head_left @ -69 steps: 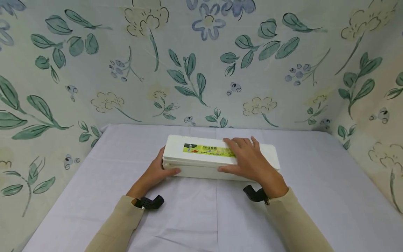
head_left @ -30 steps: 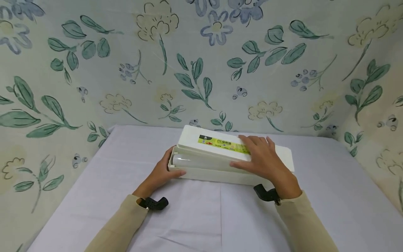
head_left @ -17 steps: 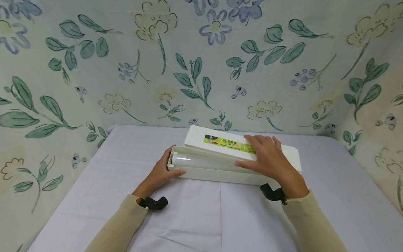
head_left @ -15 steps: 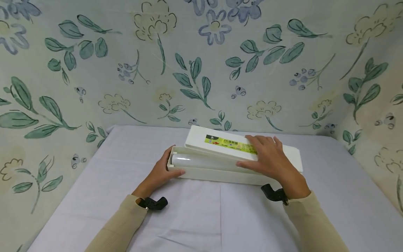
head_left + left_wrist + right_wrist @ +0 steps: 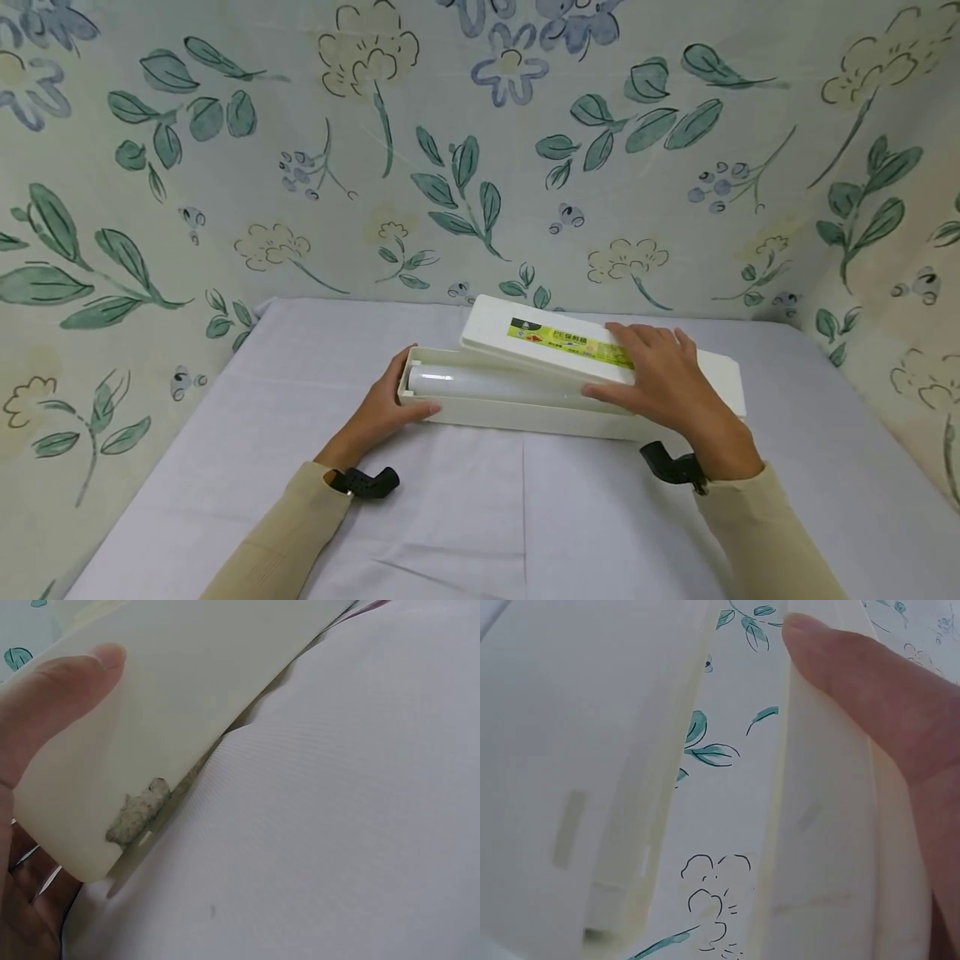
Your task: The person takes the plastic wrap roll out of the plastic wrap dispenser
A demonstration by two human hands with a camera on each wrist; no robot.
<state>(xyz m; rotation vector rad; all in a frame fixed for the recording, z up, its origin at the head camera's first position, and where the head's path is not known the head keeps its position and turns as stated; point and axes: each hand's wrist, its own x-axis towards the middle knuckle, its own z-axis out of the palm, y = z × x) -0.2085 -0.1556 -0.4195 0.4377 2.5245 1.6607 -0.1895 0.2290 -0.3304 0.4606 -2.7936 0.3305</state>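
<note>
A long white cling film box rests on the table, with a pale shiny roll lying inside. My left hand grips the box's left end, thumb along its front wall. The left wrist view shows that thumb against the white wall, above a rough greyish patch near the bottom edge. My right hand holds the white lid, which has a yellow-green label, between thumb and fingers. The lid is raised and slanted over the box's right part. In the right wrist view, a gap separates lid and box.
A white cloth with creases covers the table. Floral fabric hangs behind it and at both sides. A black wrist device sits on the left wrist, and another black device on the right.
My right hand has lifted the lid's left end and moved the lid to the right, uncovering more of the roll. My left hand keeps its hold on the box's left end.
</note>
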